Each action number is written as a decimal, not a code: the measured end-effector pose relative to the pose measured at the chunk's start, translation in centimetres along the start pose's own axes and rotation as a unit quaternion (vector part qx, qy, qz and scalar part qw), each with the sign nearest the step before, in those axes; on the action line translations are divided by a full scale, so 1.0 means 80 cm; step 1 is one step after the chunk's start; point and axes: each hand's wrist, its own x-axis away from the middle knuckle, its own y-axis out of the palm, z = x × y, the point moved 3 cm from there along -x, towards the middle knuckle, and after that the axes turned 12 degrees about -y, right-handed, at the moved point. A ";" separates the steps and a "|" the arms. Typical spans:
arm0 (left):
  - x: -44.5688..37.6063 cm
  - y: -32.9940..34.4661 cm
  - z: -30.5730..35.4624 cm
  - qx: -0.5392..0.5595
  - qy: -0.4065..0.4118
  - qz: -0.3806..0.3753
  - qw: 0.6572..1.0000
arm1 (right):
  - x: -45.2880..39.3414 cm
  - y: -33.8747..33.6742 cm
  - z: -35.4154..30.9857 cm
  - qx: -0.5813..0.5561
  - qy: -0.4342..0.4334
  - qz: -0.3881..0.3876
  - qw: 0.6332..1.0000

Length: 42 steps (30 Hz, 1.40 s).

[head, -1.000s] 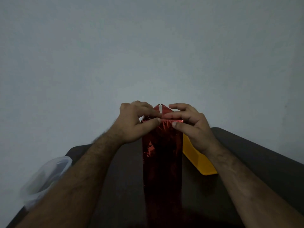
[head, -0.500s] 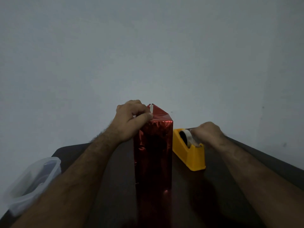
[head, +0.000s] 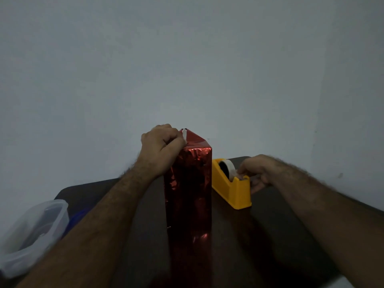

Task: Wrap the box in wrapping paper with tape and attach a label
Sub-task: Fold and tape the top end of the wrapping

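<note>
While the left hand (head: pixel 161 151) pinches the folded top flap of the box (head: pixel 188 183), the box stands upright at table centre, long axis vertical, wrapped in shiny red wrapping paper (head: pixel 195 140). A white tape strip (head: pixel 184 135) shows at the peak, beside the left fingers. Tape dispenser (head: pixel 230 183), yellow, sits just beside the box at 3 o'clock. Right hand (head: pixel 256 173) is at its cutter end, fingertips curled on what appears to be the free tape end; blur prevents certainty. Hands well apart, the box between them.

Judgement: the next strip travels from 3 o'clock toward 9, up to the flap; right hand is nearer the roll (head: pixel 226 169).

Clear plastic container (head: pixel 35 231) at 8 o'clock on the table (head: pixel 270 235); contents dark, indistinct. No label seen.
</note>
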 end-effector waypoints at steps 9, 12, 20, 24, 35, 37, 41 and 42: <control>-0.001 0.002 -0.009 0.000 -0.022 -0.005 1.000 | 0.009 0.004 0.006 -0.109 -0.035 0.034 0.993; -0.001 0.002 -0.011 -0.007 -0.030 -0.009 0.999 | 0.011 0.003 0.015 -0.176 -0.062 0.065 0.980; 0.000 0.000 -0.012 0.002 -0.041 -0.022 0.999 | 0.016 0.004 0.062 -0.318 -0.111 0.101 0.936; 0.000 0.000 -0.010 0.010 -0.044 -0.022 0.999 | 0.027 0.012 0.057 -0.329 -0.134 0.100 0.930; -0.001 0.002 -0.013 0.015 -0.065 -0.028 0.997 | 0.028 0.024 0.064 -0.406 -0.146 0.102 0.896; 0.000 0.002 -0.010 0.024 -0.071 -0.027 0.997 | 0.032 0.027 0.054 -0.394 -0.140 0.079 0.905; 0.002 0.004 -0.007 0.027 -0.061 -0.028 0.997 | 0.046 0.008 0.013 -0.173 -0.188 0.120 0.959; 0.002 0.004 -0.008 0.029 -0.063 -0.028 0.997 | 0.046 0.002 0.006 -0.128 -0.172 0.110 0.971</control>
